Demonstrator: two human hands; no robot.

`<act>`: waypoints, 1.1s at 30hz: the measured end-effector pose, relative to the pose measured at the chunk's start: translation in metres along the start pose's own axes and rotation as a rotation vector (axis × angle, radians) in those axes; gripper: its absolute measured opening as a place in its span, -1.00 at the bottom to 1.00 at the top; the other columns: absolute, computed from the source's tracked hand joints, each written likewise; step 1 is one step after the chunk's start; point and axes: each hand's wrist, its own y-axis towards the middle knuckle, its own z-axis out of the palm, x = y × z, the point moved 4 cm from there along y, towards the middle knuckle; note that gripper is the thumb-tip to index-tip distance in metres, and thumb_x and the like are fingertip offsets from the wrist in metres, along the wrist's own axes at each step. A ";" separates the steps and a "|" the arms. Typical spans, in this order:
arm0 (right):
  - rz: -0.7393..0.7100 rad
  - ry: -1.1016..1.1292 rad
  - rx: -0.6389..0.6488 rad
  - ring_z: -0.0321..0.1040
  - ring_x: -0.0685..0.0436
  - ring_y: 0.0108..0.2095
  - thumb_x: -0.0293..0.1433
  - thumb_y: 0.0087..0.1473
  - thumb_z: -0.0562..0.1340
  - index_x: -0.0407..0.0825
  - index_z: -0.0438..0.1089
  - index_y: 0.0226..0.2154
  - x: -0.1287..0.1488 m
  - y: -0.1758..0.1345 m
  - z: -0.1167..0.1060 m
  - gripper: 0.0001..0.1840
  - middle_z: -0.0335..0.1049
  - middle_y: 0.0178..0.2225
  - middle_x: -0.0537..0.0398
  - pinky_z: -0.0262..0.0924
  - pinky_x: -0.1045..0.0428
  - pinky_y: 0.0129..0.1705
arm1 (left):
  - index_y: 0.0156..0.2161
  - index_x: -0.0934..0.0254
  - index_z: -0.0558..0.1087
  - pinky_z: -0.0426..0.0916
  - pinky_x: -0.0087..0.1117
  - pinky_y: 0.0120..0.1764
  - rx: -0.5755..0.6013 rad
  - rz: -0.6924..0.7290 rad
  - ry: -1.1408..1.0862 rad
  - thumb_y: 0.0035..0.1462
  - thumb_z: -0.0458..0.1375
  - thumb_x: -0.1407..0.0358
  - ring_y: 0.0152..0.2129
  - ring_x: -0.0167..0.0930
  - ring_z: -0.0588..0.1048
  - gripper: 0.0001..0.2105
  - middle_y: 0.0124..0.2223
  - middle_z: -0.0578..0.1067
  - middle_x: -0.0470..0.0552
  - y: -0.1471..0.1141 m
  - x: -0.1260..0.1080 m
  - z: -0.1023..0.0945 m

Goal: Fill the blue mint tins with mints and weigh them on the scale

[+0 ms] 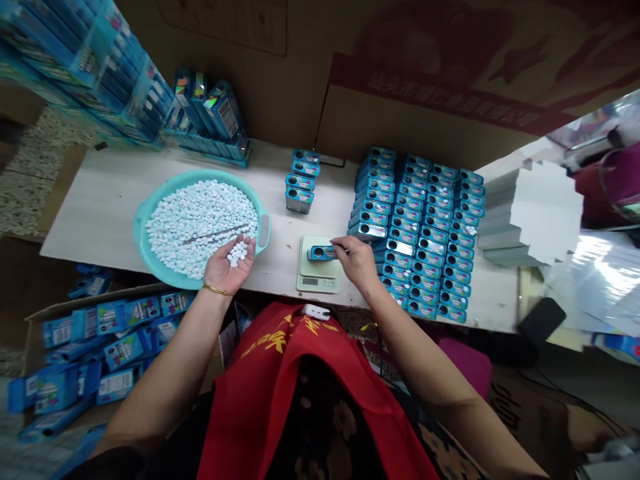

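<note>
Palm up and cupped, my left hand (220, 272) holds a small heap of white mint-like candies (237, 254) at the near right rim of a turquoise basin (143, 247). More candies of the same kind (195, 207) fill the basin, with a thin metal strip (217, 233) lying across them. My right hand (359, 262) pinches the right end of a small blue candy tin (320, 253), which is at the pan of a pale green kitchen scale (320, 285). Whether the tin rests on the pan or hovers just above it, I cannot tell. The scale's display is unreadable.
Rows of blue tins (420, 233) stand right of the scale; several more (300, 193) form a short column behind it. Filled clear trays (215, 143) sit at the back left. A carton of blue packs (120, 340) is at lower left, white card sheets (535, 213) at right.
</note>
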 end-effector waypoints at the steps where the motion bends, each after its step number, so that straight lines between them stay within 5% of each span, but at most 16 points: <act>1: 0.024 0.015 -0.039 0.33 -0.04 -0.32 -0.42 0.00 0.09 -0.03 0.42 -0.32 -0.008 -0.003 -0.007 -0.79 0.41 -0.34 0.06 0.20 0.05 -0.22 | -0.27 0.44 0.36 0.45 -0.44 -0.34 0.005 -0.005 -0.001 0.08 -0.05 0.46 -0.26 -0.35 0.46 -0.83 -0.31 0.45 0.13 -0.002 -0.001 -0.002; 7: 0.164 0.058 -0.043 0.31 -0.04 -0.34 -0.35 -0.01 0.11 -0.05 0.40 -0.29 -0.049 -0.021 -0.027 -0.77 0.38 -0.32 0.05 0.23 0.03 -0.29 | -0.22 0.38 0.36 0.45 -0.49 -0.39 -0.037 -0.003 -0.027 0.08 -0.06 0.49 -0.31 -0.42 0.47 -0.80 -0.28 0.44 0.11 -0.006 -0.008 -0.019; 14: -0.039 -0.101 0.121 0.10 -0.18 -0.02 -0.27 -0.11 0.23 0.00 0.19 -0.02 -0.037 -0.022 -0.019 -0.46 0.17 -0.03 -0.05 0.11 -0.10 -0.06 | -0.15 0.40 0.35 0.45 -0.50 -0.40 -0.058 -0.031 -0.028 0.06 -0.05 0.50 -0.37 -0.43 0.48 -0.75 -0.31 0.45 0.12 -0.008 -0.006 -0.023; 19: -0.107 -0.202 0.242 0.05 -0.20 0.01 -0.30 -0.12 0.24 -0.02 0.09 0.05 -0.030 -0.017 0.000 -0.36 0.10 0.02 -0.07 0.03 -0.12 0.01 | -0.12 0.41 0.34 0.45 -0.48 -0.38 -0.062 -0.029 -0.029 0.06 -0.05 0.50 -0.35 -0.41 0.48 -0.74 -0.29 0.45 0.14 -0.009 -0.007 -0.023; 28: -0.121 -0.230 0.303 0.20 -0.11 -0.20 -0.43 -0.07 0.17 -0.07 0.26 -0.15 -0.018 0.002 0.015 -0.66 0.26 -0.22 0.00 0.12 0.00 -0.14 | -0.15 0.42 0.35 0.46 -0.48 -0.37 -0.078 0.019 -0.059 0.05 -0.04 0.51 -0.33 -0.41 0.48 -0.76 -0.27 0.45 0.15 -0.017 -0.026 -0.035; 33: -0.121 -0.237 0.192 0.20 -0.11 -0.22 -0.38 -0.05 0.16 -0.06 0.24 -0.14 0.008 0.054 0.039 -0.66 0.26 -0.23 0.01 0.13 0.01 -0.17 | -0.14 0.40 0.35 0.46 -0.46 -0.37 -0.107 0.035 -0.077 0.08 -0.06 0.51 -0.34 -0.41 0.48 -0.75 -0.28 0.45 0.14 -0.023 -0.036 -0.040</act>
